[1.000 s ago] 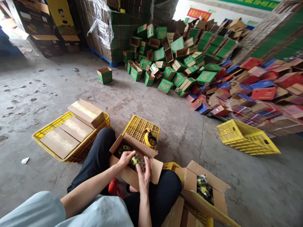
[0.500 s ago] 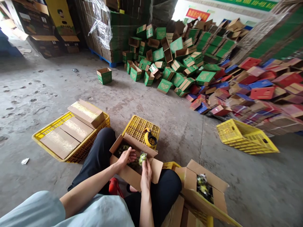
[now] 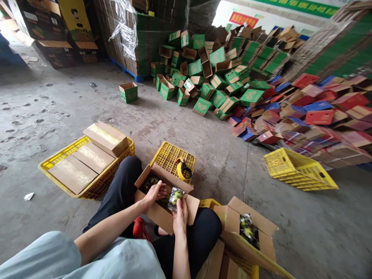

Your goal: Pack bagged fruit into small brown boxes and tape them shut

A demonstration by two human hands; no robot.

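Between my knees stands an open cardboard box (image 3: 161, 217) with its flaps spread, holding green fruit in clear plastic (image 3: 151, 181). My right hand (image 3: 180, 217) grips a bagged green fruit (image 3: 176, 196) over the right side of this box. My left hand (image 3: 154, 193) is over the box's middle, its fingers stretched out and apart from the bagged fruit. Just beyond the box, a yellow tape dispenser (image 3: 184, 169) lies on an upturned yellow crate (image 3: 165, 153).
To my left, a yellow crate (image 3: 83, 193) carries taped cardboard boxes (image 3: 94, 157). At my right, another open box (image 3: 266, 242) holds bagged fruit. A yellow crate (image 3: 299, 174) lies further right. Green boxes (image 3: 202, 105) and red and blue boxes (image 3: 319, 116) are heaped behind.
The bagged fruit in my right hand has turned, so more of its clear wrapper shows. My left hand has hardly moved. The view has shifted slightly.
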